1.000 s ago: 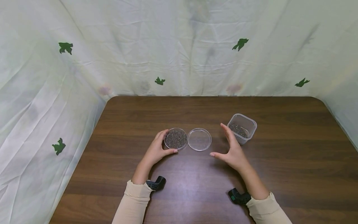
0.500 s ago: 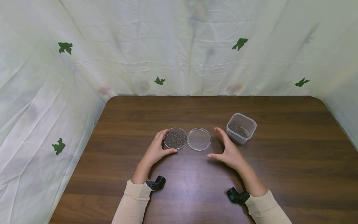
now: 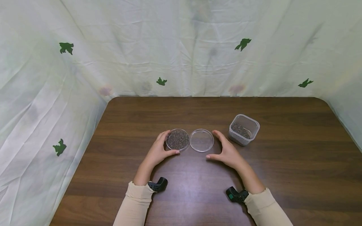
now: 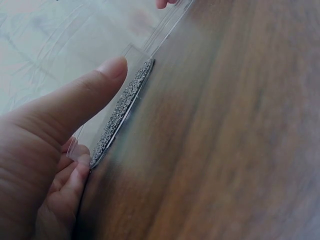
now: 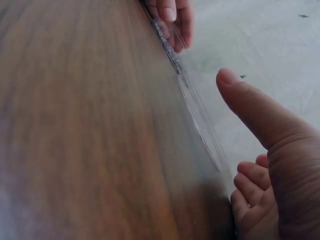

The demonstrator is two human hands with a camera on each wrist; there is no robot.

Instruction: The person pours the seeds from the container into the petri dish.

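Note:
A clear petri dish (image 3: 177, 140) filled with dark grey granules lies on the table. My left hand (image 3: 157, 151) holds it from the left, thumb along the near rim and fingers round the far-left side. Right beside it lies a second clear round dish or lid (image 3: 201, 141) with nothing visible inside. Around the right side of that one, my right hand (image 3: 228, 153) is spread, thumb and fingers wide apart. In the right wrist view the thumb (image 5: 245, 97) stands clear of the empty dish (image 5: 197, 120); the fingers are near its edge, and I cannot tell whether they touch.
A square translucent plastic container (image 3: 244, 129), part filled with similar dark granules, stands behind and to the right of my right hand. The brown wooden table (image 3: 297, 163) ends at a pale cloth backdrop (image 3: 181, 47) with green patches.
My right hand has moved left, away from the square container and up to the empty dish. My left hand stays in place on the filled petri dish.

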